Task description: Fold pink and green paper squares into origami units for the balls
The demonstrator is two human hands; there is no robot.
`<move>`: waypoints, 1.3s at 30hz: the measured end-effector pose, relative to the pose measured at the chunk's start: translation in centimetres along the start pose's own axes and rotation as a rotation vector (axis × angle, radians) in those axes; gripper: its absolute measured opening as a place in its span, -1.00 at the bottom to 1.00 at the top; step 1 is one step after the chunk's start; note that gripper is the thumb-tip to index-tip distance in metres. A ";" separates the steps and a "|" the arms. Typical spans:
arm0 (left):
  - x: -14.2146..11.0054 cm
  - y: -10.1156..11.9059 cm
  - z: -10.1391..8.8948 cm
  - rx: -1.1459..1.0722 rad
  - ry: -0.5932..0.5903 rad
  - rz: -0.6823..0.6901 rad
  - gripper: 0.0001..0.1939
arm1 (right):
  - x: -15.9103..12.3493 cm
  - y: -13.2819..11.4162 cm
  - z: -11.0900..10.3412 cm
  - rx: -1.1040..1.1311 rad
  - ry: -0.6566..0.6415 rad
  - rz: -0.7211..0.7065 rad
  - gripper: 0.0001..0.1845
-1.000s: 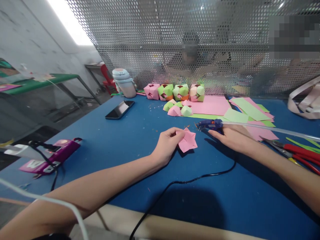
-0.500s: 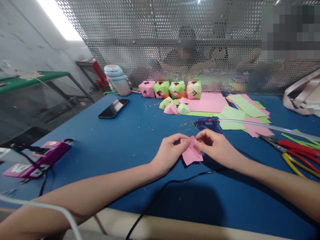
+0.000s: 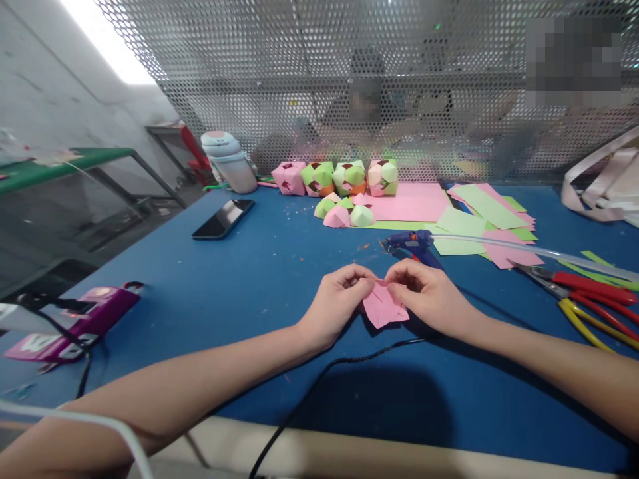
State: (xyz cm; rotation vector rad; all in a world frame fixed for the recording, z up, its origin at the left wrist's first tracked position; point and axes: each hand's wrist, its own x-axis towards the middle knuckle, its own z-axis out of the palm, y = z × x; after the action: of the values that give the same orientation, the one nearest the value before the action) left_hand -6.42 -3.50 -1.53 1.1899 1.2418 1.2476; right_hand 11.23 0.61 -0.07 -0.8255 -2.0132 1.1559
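Note:
Both hands pinch a small folded piece of pink paper (image 3: 383,309) just above the blue table. My left hand (image 3: 335,303) grips its upper left edge between thumb and fingers. On the upper right edge, my right hand (image 3: 430,293) is closed the same way, thumb in front. Crease lines show on the paper, and its lower edge hangs free. Just behind my right hand lies a blue glue gun (image 3: 410,242), a clear glue stick (image 3: 524,246) running out of its back. Small folded pink and green paper pieces (image 3: 344,213) lie farther back.
Folded paper cubes (image 3: 319,178) line the mesh partition (image 3: 279,86). Pink and green sheets (image 3: 466,229) lie right of them. Scissors and pliers with red and yellow handles (image 3: 589,299) are at right. A phone (image 3: 223,219), a bottle (image 3: 229,163) and a purple power strip (image 3: 100,316) stand left.
My fingers have shifted slightly along the paper's top edge, and that edge now folds over between them. The camera view has moved a little.

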 end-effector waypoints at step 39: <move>-0.6 0.4 0.2 0.429 -0.026 0.156 -0.95 | -0.4 1.2 0.5 -0.303 0.074 -0.314 -0.91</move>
State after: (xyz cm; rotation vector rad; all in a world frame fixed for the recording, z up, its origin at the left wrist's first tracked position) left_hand -6.20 -4.06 -1.09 1.6319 1.4659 1.1002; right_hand 11.30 0.54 -1.44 -0.6523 -2.1901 0.6464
